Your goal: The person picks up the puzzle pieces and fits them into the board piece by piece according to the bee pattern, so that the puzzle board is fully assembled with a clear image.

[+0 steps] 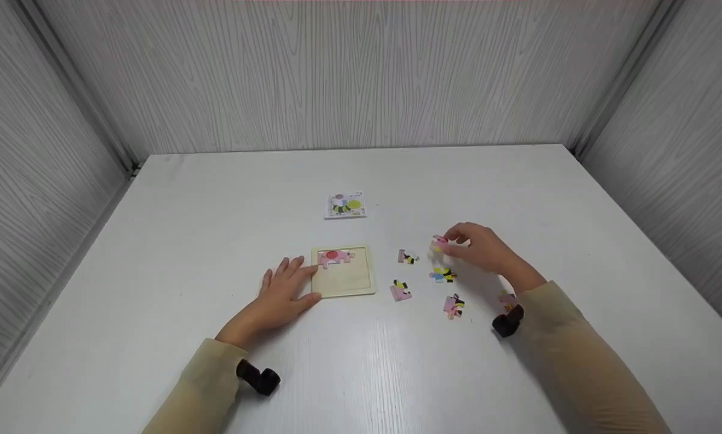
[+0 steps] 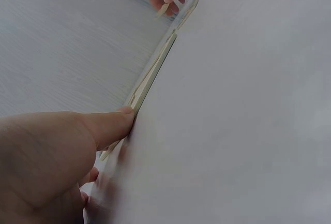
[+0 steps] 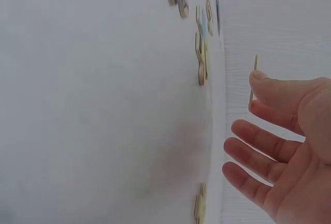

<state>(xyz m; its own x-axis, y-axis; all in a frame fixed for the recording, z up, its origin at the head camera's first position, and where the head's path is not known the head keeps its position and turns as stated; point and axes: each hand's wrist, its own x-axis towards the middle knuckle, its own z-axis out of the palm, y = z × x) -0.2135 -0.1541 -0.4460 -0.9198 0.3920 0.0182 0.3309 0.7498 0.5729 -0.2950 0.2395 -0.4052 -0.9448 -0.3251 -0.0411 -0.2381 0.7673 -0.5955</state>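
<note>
My right hand (image 1: 478, 247) pinches a pink jigsaw puzzle piece (image 1: 439, 242) between thumb and index finger, above the table. From the right wrist view, the held piece appears edge-on, with the other fingers loosely spread. A square wooden puzzle tray (image 1: 344, 286) lies left of the loose pieces. Joined pink pieces (image 1: 335, 257) with a red round patch sit along its top inside edge. My left hand (image 1: 282, 295) lies at the tray's left side, fingers spread. Its thumb (image 2: 116, 124) touches the tray's edge in the left wrist view.
Several loose puzzle pieces (image 1: 443, 275) lie on the white table (image 1: 361, 367) right of the tray; one piece (image 1: 508, 300) is partly hidden by the right wrist. Behind the tray lies a picture card (image 1: 345, 205). Wood-grain panels (image 1: 361, 78) enclose the table.
</note>
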